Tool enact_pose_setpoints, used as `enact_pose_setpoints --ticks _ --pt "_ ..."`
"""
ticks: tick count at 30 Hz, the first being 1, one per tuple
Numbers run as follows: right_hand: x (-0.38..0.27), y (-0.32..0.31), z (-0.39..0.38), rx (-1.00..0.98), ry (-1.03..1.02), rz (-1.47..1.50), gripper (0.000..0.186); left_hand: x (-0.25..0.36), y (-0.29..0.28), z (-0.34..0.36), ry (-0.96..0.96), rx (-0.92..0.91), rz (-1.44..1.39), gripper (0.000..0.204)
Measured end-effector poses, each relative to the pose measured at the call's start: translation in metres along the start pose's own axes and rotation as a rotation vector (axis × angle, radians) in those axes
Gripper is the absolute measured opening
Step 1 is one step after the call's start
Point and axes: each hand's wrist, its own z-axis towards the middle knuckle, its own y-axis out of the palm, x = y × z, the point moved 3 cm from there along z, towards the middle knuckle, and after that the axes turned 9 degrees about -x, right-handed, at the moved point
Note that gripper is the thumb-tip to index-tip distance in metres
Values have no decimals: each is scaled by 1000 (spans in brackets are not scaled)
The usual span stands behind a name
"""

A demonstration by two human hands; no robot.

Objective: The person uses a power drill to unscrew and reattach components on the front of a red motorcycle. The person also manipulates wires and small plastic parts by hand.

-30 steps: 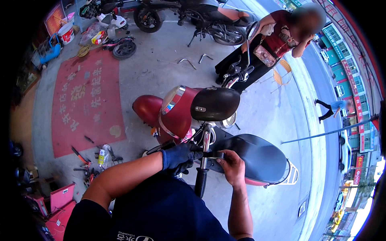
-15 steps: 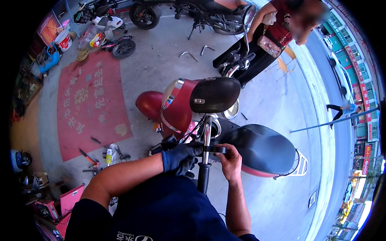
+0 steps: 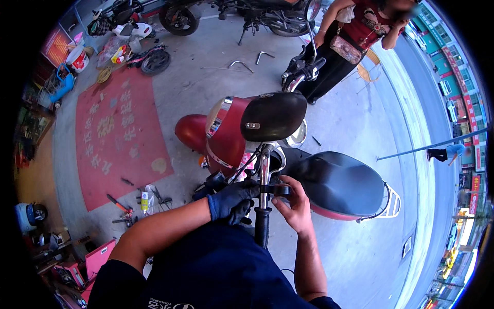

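A chrome handlebar with a ribbed black grip stands before me on a red scooter. My left hand, in a dark glove, is closed at the bar's left side; its fingertips are partly hidden. A black band-like piece, seemingly a tape roll, reaches from the bar to my bare right hand. The right fingers lie above this piece and the thumb below it, with a small gap at the thumb. A black oval mirror sits beyond, and the dark seat is to the right.
A person stands by the scooter's far handlebar end. Tools and a yellow bottle lie on the ground at left, near a red mat. A motorcycle is parked behind. A road runs along the right.
My right thumb has moved down off the black roll, and the fingers have spread around it. My left hand stays at the bar. The view has shifted slightly.
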Motion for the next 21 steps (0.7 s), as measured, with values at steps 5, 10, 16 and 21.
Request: enact_pose_setpoints --ticks 5,10,16,21 --pt "10 -1 6 -51 73 -63 38 -4 -6 0 7 6 -39 28" --pt "9 6 8 -2 88 119 28 12 6 -13 -5 3 67 23" --pt "10 11 6 64 105 110 21 5 5 -7 16 62 -25 18" --pt "12 13 7 76 100 124 19 8 5 -8 46 47 25 16"
